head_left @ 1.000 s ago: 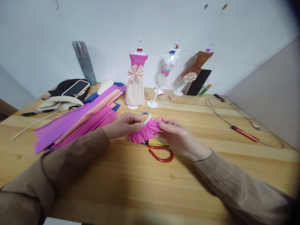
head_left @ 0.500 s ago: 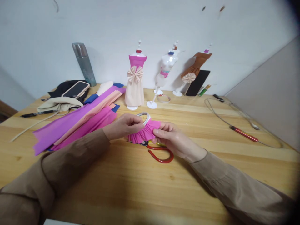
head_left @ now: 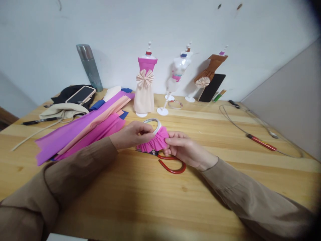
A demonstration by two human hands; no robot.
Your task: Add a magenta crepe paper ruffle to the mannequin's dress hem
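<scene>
Both hands pinch a small pleated strip of magenta crepe paper (head_left: pixel 154 143) just above the wooden table (head_left: pixel 160 201). My left hand (head_left: pixel 131 134) grips its left end, with a roll of tape (head_left: pixel 153 122) right behind the fingers. My right hand (head_left: pixel 184 150) holds the right end between thumb and fingers. Red-handled scissors (head_left: pixel 173 164) lie on the table under the paper and partly under my right hand.
Long sheets of magenta, pink and peach crepe paper (head_left: pixel 82 129) lie at the left. Three small mannequins (head_left: pixel 144 83) stand at the back. A phone (head_left: pixel 81 94) on dark cloth, a metal flask (head_left: pixel 89 67), a pen (head_left: pixel 40 119) and a cable with a red tool (head_left: pixel 260 142) are around.
My right hand has slid left along the pleated strip, bunching it narrower. My left hand has stayed in place.
</scene>
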